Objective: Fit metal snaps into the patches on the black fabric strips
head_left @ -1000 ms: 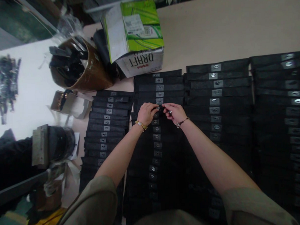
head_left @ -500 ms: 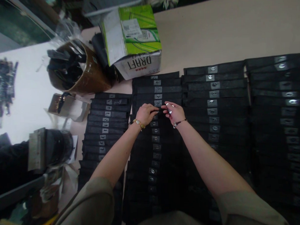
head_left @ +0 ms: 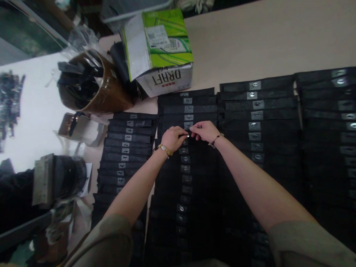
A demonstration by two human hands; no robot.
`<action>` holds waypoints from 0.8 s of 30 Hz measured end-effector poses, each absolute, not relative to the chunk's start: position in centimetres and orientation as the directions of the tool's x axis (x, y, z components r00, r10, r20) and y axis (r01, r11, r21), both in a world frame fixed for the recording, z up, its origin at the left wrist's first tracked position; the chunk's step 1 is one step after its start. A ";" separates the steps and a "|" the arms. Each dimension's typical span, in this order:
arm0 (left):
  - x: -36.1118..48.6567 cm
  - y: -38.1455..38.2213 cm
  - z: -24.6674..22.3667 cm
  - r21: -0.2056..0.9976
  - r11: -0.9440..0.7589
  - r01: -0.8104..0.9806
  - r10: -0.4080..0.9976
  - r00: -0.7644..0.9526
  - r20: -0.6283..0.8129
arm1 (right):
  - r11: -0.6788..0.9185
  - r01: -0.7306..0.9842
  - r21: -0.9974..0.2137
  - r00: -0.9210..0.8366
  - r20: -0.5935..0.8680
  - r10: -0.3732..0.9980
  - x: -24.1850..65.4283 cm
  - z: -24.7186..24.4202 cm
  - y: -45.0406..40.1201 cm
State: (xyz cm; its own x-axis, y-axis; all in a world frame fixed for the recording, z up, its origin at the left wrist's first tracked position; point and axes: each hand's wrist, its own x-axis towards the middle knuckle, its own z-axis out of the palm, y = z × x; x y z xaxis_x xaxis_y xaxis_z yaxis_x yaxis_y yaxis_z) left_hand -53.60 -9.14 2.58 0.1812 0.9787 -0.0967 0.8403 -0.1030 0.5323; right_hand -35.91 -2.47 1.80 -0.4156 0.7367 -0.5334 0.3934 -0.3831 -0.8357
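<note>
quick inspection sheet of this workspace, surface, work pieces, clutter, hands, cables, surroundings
Surface: flat pale beige tabletop, partly covered.
Work pieces: overlapping flat black strips in four columns, many bearing grey rectangular patches; small shiny silvery piece in the second column from the left.
Clutter: green-and-white cardboard box; brown round open bin full of dark pieces; small open cardboard carton.
Hands: bare left hand, fingertips at the shiny piece, grip unclear; bare right hand close beside, grip unclear.
Cables: nothing seen for certain.
Surroundings: grey plastic tub beyond the tabletop; dark bundle on a white surface, left.
</note>
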 end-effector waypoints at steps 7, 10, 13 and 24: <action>-53.3 -9.1 2.9 0.565 -0.030 0.825 0.985 0.120 -0.122 | -0.479 0.322 -0.817 -0.426 -0.577 0.697 -35.5 2.0 -2.1; -52.7 -9.3 2.6 0.591 -0.036 0.806 0.997 0.071 -0.036 | -0.445 0.352 -0.824 -0.429 -0.564 0.705 -35.5 1.9 -2.1; -52.1 -9.0 2.4 0.578 -0.070 0.813 0.997 0.064 0.031 | -0.420 0.389 -0.820 -0.444 -0.566 0.695 -35.4 1.8 -2.0; -52.2 -7.5 2.1 0.496 -0.170 0.851 0.984 0.170 0.046 | -0.592 0.198 -0.781 -0.466 -0.606 0.644 -35.0 1.3 -1.7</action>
State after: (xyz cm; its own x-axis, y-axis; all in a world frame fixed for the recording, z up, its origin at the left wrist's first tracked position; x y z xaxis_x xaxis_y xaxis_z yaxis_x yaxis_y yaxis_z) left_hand -52.24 -7.52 2.06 0.1704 0.9843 0.0459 0.8513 -0.1705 0.4963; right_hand -35.00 -1.72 1.31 -0.4664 0.6441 -0.6063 0.1977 -0.5922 -0.7812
